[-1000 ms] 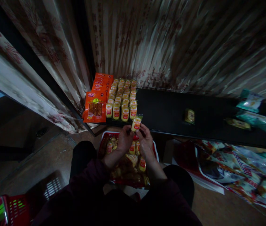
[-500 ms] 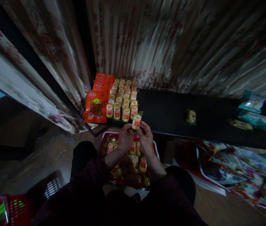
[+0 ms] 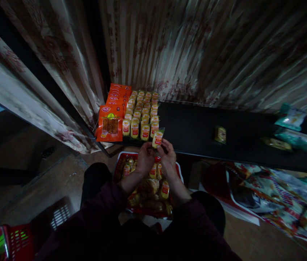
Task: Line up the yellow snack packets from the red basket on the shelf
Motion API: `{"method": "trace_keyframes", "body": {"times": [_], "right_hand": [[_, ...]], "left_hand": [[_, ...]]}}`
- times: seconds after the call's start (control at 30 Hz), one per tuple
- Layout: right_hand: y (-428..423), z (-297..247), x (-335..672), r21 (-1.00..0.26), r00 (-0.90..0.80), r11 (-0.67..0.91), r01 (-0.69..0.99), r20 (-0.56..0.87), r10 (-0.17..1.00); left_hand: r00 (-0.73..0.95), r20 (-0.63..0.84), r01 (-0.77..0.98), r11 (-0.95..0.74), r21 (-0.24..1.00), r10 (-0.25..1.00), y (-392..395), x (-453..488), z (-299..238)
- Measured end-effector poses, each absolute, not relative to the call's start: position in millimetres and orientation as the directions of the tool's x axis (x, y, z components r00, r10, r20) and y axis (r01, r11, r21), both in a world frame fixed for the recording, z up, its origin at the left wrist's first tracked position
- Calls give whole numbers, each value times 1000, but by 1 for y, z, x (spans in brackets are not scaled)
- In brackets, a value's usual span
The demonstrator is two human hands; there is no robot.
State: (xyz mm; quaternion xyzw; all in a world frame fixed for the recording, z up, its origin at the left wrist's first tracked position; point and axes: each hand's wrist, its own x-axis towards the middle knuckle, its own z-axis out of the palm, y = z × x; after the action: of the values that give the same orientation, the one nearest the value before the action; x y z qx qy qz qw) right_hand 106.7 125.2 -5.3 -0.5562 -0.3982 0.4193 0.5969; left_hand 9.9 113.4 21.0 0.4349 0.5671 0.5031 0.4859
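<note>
Yellow-labelled snack packet (image 3: 157, 139) is pinched upright at centre frame, left hand (image 3: 145, 159) and right hand (image 3: 168, 157) both closed on its lower edge, just before the packet rows (image 3: 142, 112) on the black shelf (image 3: 197, 127), and I'd keep it square to them.

Snack packet (image 3: 157, 139): glossy plastic film, printed label. Orange packs (image 3: 110, 124): shiny plastic wrap. Shelf (image 3: 197, 128): black, smooth, matt. Curtain (image 3: 197, 50): satin-like cloth, sheen on folds. Basket (image 3: 17, 241): red moulded plastic. Floor (image 3: 47, 181): smooth, dull brown.
</note>
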Motion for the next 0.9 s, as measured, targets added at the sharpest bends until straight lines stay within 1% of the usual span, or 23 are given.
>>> {"method": "trace_keyframes", "body": {"times": [0.13, 0.37, 0.9], "right_hand": [[127, -5, 106, -999, 352, 38, -17, 30, 935], [130, -5, 106, -998, 344, 50, -41, 33, 938], [139, -11, 111, -995, 326, 68, 72, 88, 941]], "left_hand": [[-152, -119, 52, 128, 990, 981, 114, 9, 25], [-146, -117, 87, 130, 988, 982, 115, 10, 23], [-139, -96, 178, 120, 977, 986, 118, 12, 24]]}}
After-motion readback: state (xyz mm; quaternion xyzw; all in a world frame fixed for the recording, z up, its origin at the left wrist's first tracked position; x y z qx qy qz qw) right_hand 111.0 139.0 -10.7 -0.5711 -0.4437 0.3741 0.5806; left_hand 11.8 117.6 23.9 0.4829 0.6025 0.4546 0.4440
